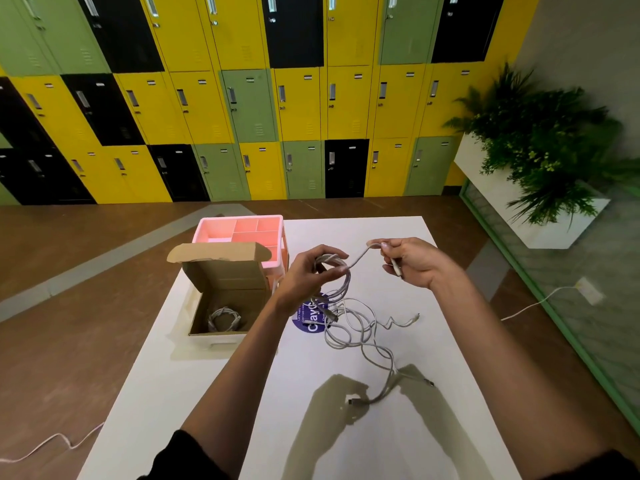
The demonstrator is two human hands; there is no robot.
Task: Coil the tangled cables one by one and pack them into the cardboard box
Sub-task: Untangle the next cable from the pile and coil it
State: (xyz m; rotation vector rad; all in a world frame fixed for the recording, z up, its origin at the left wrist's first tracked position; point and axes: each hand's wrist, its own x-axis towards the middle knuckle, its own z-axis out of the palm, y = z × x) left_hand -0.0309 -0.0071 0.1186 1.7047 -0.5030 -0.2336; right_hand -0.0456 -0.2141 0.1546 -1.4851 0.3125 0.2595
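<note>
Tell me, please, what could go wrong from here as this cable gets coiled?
1. The cable looped in the left hand hangs close over the loose tangle on the table; it may snag and drag those cables along.
2. The right hand only pinches the cable near its free end, so it could slip and the loops spring open.

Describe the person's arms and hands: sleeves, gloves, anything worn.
Both forearms are bare. The left black sleeve and right black sleeve end near the elbows. The left hand and right hand are ungloved; no watch, ring or bracelet shows.
</note>
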